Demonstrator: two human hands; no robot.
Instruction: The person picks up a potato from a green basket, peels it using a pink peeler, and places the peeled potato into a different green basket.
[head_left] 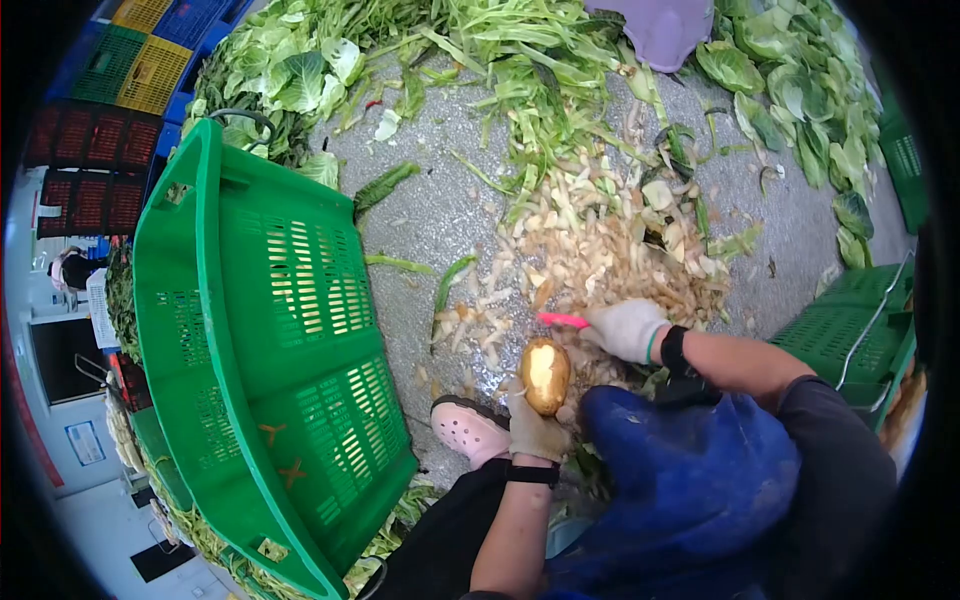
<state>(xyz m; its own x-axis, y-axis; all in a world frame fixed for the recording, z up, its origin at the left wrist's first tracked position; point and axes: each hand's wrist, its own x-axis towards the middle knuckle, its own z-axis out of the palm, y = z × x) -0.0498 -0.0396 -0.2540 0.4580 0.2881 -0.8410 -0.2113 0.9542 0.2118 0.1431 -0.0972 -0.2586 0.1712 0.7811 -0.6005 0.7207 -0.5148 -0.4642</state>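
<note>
A brown potato (546, 376) with a pale peeled patch on its upper side is held in my left hand (537, 428), which wears a whitish glove. My right hand (628, 330), also gloved, is closed around a pink-handled peeler (563, 320); its blade is too small to make out clearly. The peeler is just above and to the right of the potato, apart from it. Beyond both hands, a heap of potato peelings (620, 240) lies on the grey floor.
A large green crate (290, 300) stands at my left, and another green crate (850, 330) at my right. Leafy trimmings (540, 80) cover the far floor beside a purple object (670, 30). My pink clog (468, 430) is close to my left hand.
</note>
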